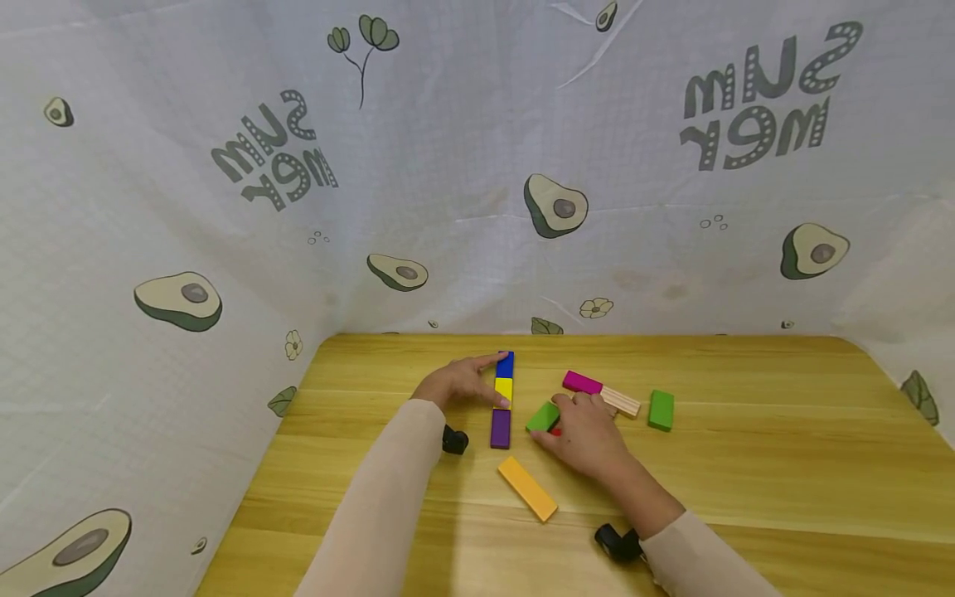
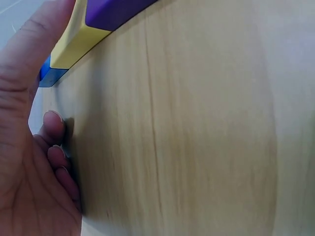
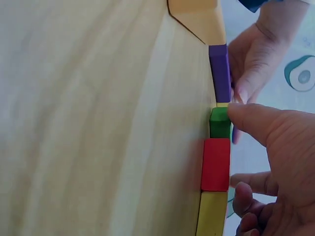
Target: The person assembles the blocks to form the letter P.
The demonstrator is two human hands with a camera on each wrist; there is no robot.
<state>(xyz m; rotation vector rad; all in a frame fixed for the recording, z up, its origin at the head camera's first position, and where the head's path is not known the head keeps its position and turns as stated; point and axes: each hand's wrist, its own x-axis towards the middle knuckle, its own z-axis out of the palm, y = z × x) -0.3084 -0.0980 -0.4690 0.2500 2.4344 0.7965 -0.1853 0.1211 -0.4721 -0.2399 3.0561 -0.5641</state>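
A blue block, a yellow block and a purple block lie end to end in a row. My left hand reaches over from the left, its index finger on the blue block's far end and its thumb touching the yellow block near the purple one. Its other fingers are loosely bent in the left wrist view. With thumb and index finger, my right hand pinches a green block just right of the row. A red block shows beside the green one, mostly hidden by the hand in the head view.
An orange block lies nearer on the wooden table. Beyond the right hand are a magenta block and a ridged pale wooden block. Another green block lies farther right. A yellow block adjoins the red one.
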